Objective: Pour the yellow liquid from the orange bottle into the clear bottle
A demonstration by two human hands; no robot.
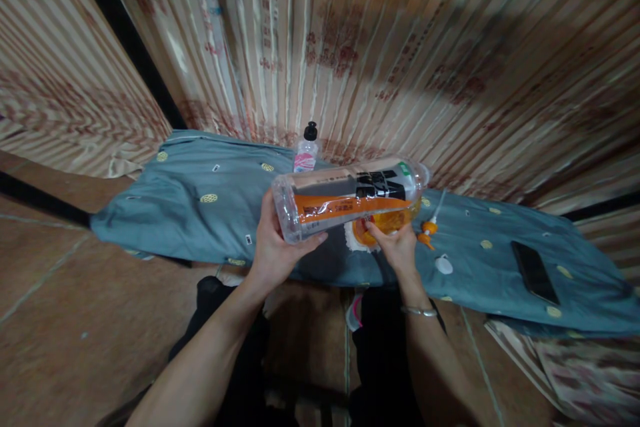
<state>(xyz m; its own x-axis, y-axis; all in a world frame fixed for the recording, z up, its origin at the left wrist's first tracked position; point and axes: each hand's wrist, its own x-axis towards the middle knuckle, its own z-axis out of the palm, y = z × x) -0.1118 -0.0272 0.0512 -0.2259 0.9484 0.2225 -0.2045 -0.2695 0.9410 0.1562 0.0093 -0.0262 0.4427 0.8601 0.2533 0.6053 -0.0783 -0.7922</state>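
Observation:
A large clear plastic bottle (pixel 345 193) with an orange and black label lies nearly level in the air, its base end gripped by my left hand (pixel 275 240). Just under its neck end, my right hand (pixel 399 250) is wrapped round an orange see-through bottle (pixel 387 220). The mouths of both bottles are hard to make out. White lacy cloth or paper (pixel 353 240) shows beneath the orange bottle. To the right of that hand lie an orange pump head (pixel 427 230) with a pale tube and a round white cap (pixel 443 264).
A blue-green cloth (pixel 190 177) covers the long narrow table. At its back stands a small clear bottle (pixel 305 157) with a black cap. A dark phone (pixel 534 271) lies on the right. Behind hangs a pleated curtain (pixel 320 47), with a black pole (pixel 125 33) at left.

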